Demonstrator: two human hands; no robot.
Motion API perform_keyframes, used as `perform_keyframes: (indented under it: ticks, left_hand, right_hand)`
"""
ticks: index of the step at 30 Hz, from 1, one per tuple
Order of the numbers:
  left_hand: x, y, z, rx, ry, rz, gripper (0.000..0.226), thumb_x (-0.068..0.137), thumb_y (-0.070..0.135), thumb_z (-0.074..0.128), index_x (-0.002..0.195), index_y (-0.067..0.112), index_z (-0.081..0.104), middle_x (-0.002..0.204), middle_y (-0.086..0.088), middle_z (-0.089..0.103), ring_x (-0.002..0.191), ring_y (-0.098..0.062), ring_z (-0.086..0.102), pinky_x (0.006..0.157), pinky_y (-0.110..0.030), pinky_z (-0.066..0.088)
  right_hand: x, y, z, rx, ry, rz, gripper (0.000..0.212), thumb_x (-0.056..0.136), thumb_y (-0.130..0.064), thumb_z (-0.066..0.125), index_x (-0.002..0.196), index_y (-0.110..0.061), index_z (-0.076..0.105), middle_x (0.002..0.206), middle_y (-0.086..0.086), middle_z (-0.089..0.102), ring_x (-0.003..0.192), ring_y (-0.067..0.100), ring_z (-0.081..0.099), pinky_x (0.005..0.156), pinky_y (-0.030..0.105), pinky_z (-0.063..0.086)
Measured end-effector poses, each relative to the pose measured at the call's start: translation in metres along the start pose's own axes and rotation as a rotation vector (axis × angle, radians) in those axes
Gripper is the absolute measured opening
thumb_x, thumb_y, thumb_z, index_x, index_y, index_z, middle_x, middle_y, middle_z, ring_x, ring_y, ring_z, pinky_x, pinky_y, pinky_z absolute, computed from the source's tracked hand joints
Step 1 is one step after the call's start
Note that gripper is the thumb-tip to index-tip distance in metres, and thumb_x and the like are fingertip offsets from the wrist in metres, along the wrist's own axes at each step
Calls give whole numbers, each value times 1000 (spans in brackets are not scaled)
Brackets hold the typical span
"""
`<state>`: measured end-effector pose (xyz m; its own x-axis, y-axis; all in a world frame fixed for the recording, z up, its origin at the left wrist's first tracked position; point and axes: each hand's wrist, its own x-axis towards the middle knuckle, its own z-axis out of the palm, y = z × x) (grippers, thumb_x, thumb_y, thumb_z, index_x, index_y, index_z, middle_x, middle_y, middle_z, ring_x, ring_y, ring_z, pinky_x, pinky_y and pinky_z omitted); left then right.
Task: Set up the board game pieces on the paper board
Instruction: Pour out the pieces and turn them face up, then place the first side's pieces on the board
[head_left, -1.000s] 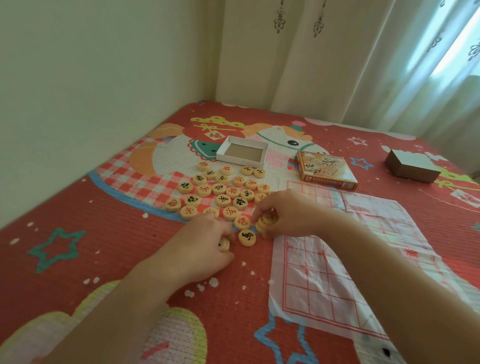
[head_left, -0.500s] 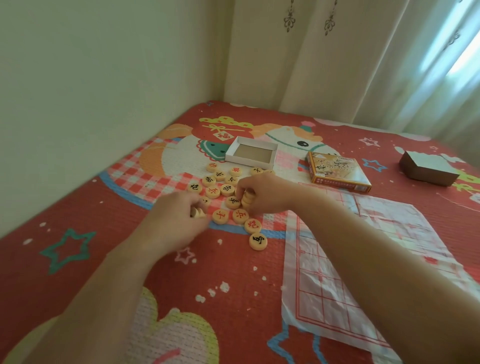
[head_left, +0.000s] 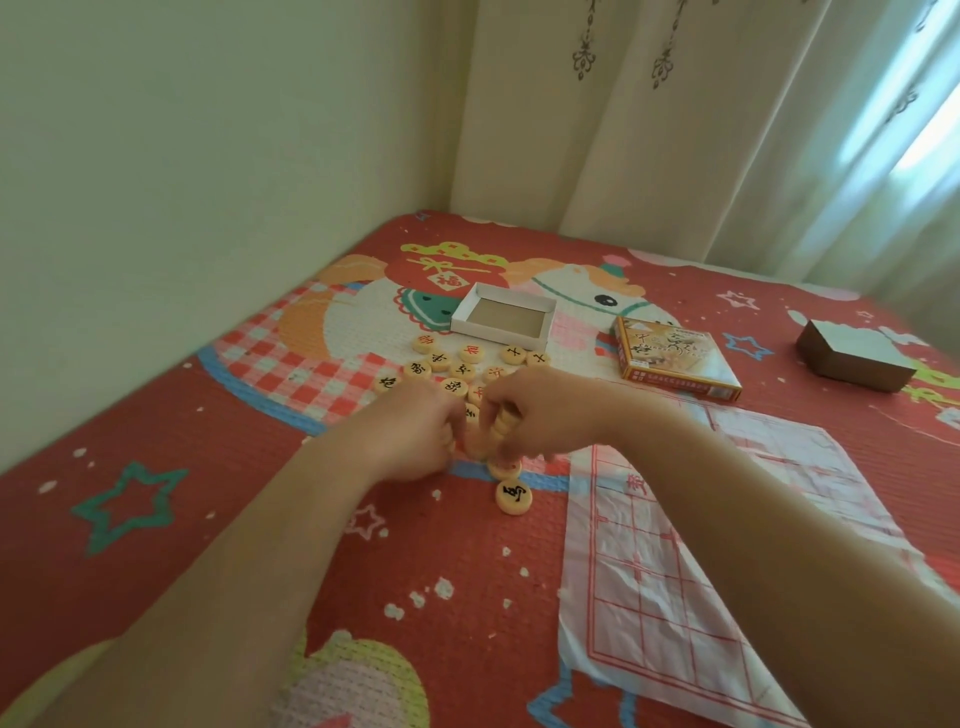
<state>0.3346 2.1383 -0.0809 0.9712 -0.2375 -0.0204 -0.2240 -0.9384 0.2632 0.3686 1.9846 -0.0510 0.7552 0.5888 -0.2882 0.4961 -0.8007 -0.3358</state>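
Several round wooden game pieces (head_left: 471, 354) with red or black characters lie in a cluster on the red bed cover, left of the paper board (head_left: 691, 561). My right hand (head_left: 540, 415) grips a small stack of pieces (head_left: 496, 431) at the cluster's near edge. My left hand (head_left: 415, 434) is closed right beside it, knuckles touching the stack; whether it holds pieces is hidden. One black-marked piece (head_left: 513, 497) lies alone nearer to me, just off the board's left edge. The board is crinkled, with a red grid and no pieces on it.
An open white box tray (head_left: 503, 315) sits behind the cluster. The printed game box lid (head_left: 675, 358) lies to its right, and a brown box (head_left: 854, 362) further right. A wall runs along the left and curtains hang at the back.
Both hands have come together at the near edge of the cluster, the right one with a taller stack. The view has shifted slightly closer and upward.
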Motion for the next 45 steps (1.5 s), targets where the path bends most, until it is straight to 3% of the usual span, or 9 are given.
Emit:
perform_keyframes:
  ticks: [4, 9, 12, 18, 26, 33, 35, 39, 45]
  left_hand:
    - [-1, 1, 2, -28, -16, 10, 25, 83, 9, 58, 104, 21, 63, 96, 3, 46, 93, -16, 49, 71, -25, 36]
    - [-12, -37, -19, -385, 84, -137, 13, 87, 9, 58, 90, 20, 61, 85, 3, 59, 66, -13, 63, 55, -24, 50]
    - [-14, -65, -27, -439, 108, -246, 14, 87, 5, 56, 88, 18, 63, 68, -6, 65, 63, -22, 66, 68, -39, 58]
    - [6, -54, -31, -320, 21, -252, 18, 87, 1, 53, 91, 16, 62, 80, -6, 64, 61, -15, 65, 66, -33, 58]
    - [27, -27, -23, -39, -81, -231, 13, 80, 21, 70, 91, 22, 63, 94, 0, 60, 78, -14, 56, 54, -21, 40]
    - [27, -23, -16, 13, -8, -176, 17, 80, 11, 63, 95, 18, 65, 86, 1, 54, 74, -14, 52, 54, -22, 38]
    - [26, -28, -19, -245, 33, -172, 11, 82, 14, 64, 92, 18, 64, 87, 2, 56, 72, -15, 58, 62, -26, 47]
    - [19, -24, -25, -1270, 84, -283, 14, 86, 1, 59, 95, 10, 64, 90, -13, 65, 68, -23, 72, 54, -23, 58]
    - [23, 8, -7, -2177, -159, -442, 19, 90, 2, 50, 105, -1, 60, 98, -29, 59, 68, -36, 70, 45, -26, 56]
  right_hand:
    - [4, -5, 12, -100, -38, 57, 26, 76, -15, 68, 94, -18, 50, 100, 8, 59, 64, 20, 63, 46, 22, 46]
    - [6, -3, 11, 24, -64, 83, 22, 77, -8, 65, 91, -15, 49, 91, 9, 61, 75, 24, 67, 55, 28, 57]
    - [8, 2, 6, 81, -5, 88, 18, 79, -6, 63, 91, -14, 51, 83, 7, 59, 68, 20, 63, 51, 24, 55]
    - [32, 0, -2, 71, 187, 55, 13, 80, -12, 62, 93, -15, 62, 79, 1, 59, 54, 14, 59, 50, 26, 52]
    - [54, -10, 3, -62, 127, 54, 22, 75, -17, 68, 98, -17, 69, 84, 4, 67, 60, 17, 65, 45, 22, 49]
    - [52, -9, 6, -118, 230, 25, 23, 74, -16, 66, 95, -17, 73, 86, 2, 71, 76, 17, 65, 59, 25, 50]
    - [42, 0, 2, 130, 337, 36, 22, 75, -15, 67, 95, -19, 74, 83, -1, 70, 69, 16, 65, 60, 28, 55]
    - [14, 18, 0, 659, 560, -41, 24, 72, -9, 75, 94, -19, 73, 81, -1, 68, 66, 11, 63, 68, 28, 56]
    - [-11, 17, -3, 703, 662, -208, 28, 73, -4, 74, 92, -24, 68, 80, -14, 63, 66, -7, 57, 66, 12, 50]
